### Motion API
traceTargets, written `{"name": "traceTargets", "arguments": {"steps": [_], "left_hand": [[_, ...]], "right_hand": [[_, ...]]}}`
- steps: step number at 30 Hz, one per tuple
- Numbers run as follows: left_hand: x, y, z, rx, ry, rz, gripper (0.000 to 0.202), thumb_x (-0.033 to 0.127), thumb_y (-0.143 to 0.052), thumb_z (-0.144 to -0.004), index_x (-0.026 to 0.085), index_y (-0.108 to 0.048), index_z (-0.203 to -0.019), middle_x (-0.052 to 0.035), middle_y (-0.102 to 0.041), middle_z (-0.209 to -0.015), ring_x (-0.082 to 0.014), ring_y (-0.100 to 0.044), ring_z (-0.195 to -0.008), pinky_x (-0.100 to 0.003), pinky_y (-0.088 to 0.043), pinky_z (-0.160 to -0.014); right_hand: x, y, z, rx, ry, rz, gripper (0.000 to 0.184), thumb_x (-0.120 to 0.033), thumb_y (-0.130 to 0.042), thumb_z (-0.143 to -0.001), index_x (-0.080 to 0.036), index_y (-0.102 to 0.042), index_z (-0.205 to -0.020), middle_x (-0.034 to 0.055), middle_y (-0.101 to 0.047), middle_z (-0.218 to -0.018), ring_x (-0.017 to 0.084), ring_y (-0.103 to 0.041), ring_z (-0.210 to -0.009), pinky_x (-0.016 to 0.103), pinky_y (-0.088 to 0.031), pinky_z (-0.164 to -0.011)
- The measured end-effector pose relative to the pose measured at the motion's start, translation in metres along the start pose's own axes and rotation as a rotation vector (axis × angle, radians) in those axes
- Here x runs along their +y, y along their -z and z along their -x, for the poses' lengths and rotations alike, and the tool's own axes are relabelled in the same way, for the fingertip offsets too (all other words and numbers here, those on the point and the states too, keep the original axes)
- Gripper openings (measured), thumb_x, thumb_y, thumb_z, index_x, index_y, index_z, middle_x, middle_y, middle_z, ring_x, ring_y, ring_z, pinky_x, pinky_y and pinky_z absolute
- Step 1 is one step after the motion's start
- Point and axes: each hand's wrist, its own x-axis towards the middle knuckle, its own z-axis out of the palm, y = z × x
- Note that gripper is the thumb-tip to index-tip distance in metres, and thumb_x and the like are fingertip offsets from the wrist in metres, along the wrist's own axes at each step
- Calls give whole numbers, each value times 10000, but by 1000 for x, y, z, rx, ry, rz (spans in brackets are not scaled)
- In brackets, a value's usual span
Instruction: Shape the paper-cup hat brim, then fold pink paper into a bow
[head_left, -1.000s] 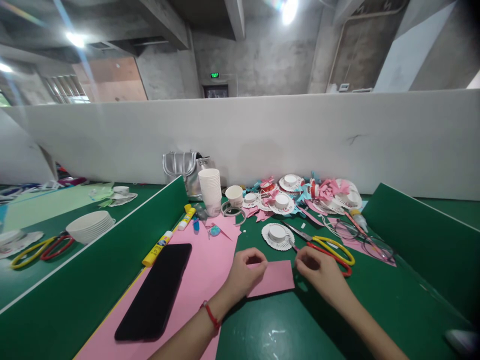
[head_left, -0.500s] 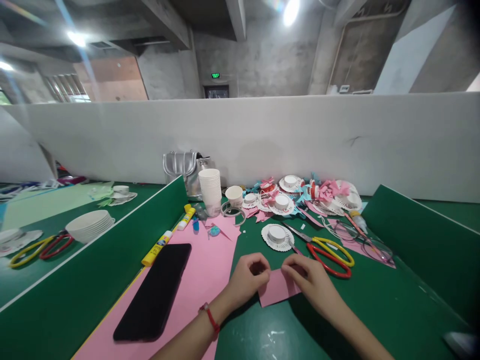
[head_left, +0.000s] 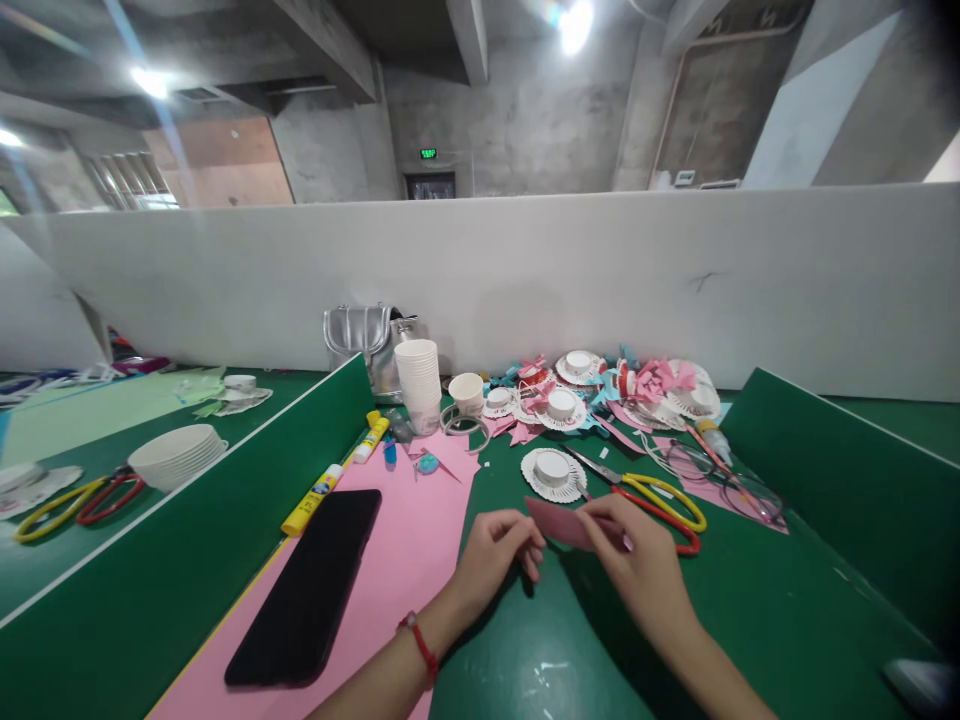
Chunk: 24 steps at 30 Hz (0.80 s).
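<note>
My right hand (head_left: 634, 555) pinches a small piece of pink paper (head_left: 559, 523) between thumb and fingers. The paper is tilted up off the table and points toward my left hand. My left hand (head_left: 499, 555), with a red bracelet (head_left: 420, 645) on its wrist, is beside the paper's left end; its fingers are loosely bent, apart, and hold nothing. Just beyond the paper lies a white fringed paper disc with a raised round centre (head_left: 553, 473). Scissors with red and yellow handles (head_left: 664, 500) lie open-bladed behind my right hand.
A black phone (head_left: 307, 590) rests on a large pink sheet (head_left: 397, 540) at left, near glue sticks (head_left: 311, 500). Stacked paper cups (head_left: 418, 385), a tape roll (head_left: 466, 430) and a silver bag (head_left: 364, 335) stand behind. Paper crafts (head_left: 562, 405) and glasses (head_left: 750, 495) lie right. Green dividers (head_left: 255, 530) flank the table.
The pink paper has been lifted and turned in my right hand. My left hand has let go of it, its fingers now loosely bent.
</note>
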Motion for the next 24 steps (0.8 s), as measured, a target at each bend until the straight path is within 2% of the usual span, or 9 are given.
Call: {"name": "traceTargets", "arguments": {"steps": [2, 5, 8, 11, 13, 15, 19, 21, 24], "left_hand": [[2, -5, 3, -64, 13, 36, 340, 406, -447, -738, 114, -540, -590, -8, -529, -543, -101, -489, -457, -223, -373, -481], [5, -8, 5, 31, -7, -47, 354, 388, -529, -697, 143, -442, -457, 45, -418, -445, -82, -408, -449, -202, -328, -467], [5, -9, 4, 118, -42, -121, 354, 367, -537, -698, 151, -418, -444, 55, -389, -434, -79, -381, -448, -197, -302, -455], [0, -8, 2, 189, -74, -144, 350, 378, -481, -744, 154, -433, -479, 46, -431, -431, -85, -406, -437, -203, -318, -466], [-2, -8, 1, 237, -75, -160, 352, 375, -460, -758, 159, -423, -483, 46, -432, -411, -83, -404, -415, -202, -319, -461], [-2, -8, 1, 262, -64, -176, 347, 366, -462, -757, 163, -409, -481, 55, -414, -387, -74, -377, -382, -194, -300, -430], [0, -10, 4, 248, -50, -182, 313, 336, -508, -727, 163, -404, -486, 67, -394, -373, -62, -342, -359, -182, -266, -395], [1, -10, 5, 254, -78, -165, 292, 316, -546, -704, 155, -425, -492, 64, -408, -397, -62, -363, -381, -180, -284, -412], [1, -7, 5, 290, -120, -125, 274, 324, -579, -687, 143, -469, -514, 60, -423, -425, -66, -392, -410, -182, -310, -435]], "right_hand": [[-9, -6, 6, -62, 233, 49, 206, -216, -404, -829, -178, -563, -703, 57, -581, -690, 147, -522, -632, 239, -398, -571], [-18, -13, 11, -62, 478, 191, 271, -149, -386, -837, -179, -552, -625, 43, -555, -630, 131, -483, -588, 234, -343, -530], [-20, -13, 12, -42, 602, 310, 313, -117, -407, -821, -178, -489, -526, 16, -490, -531, 121, -406, -513, 246, -265, -478], [-21, -7, 11, -47, 634, 277, 298, -129, -450, -802, -182, -455, -509, 9, -464, -509, 122, -381, -500, 252, -241, -463], [-22, -4, 11, -57, 569, 139, 263, -146, -460, -798, -185, -462, -538, 14, -481, -534, 123, -407, -515, 245, -279, -471], [-21, -1, 9, -20, 396, -19, 233, -172, -462, -794, -189, -469, -562, 16, -493, -556, 128, -444, -536, 243, -340, -504], [-13, -1, 1, 68, -184, -246, 149, -326, -545, -719, -180, -553, -744, 42, -566, -705, 146, -496, -569, 257, -410, -511], [-8, -2, -2, -65, -388, -426, 253, -399, -556, -685, -163, -573, -776, 37, -574, -685, 140, -494, -536, 244, -402, -459], [-5, -3, -4, -226, -447, -593, 277, -423, -564, -671, -149, -575, -640, -13, -501, -502, 110, -444, -457, 226, -365, -433]]}}
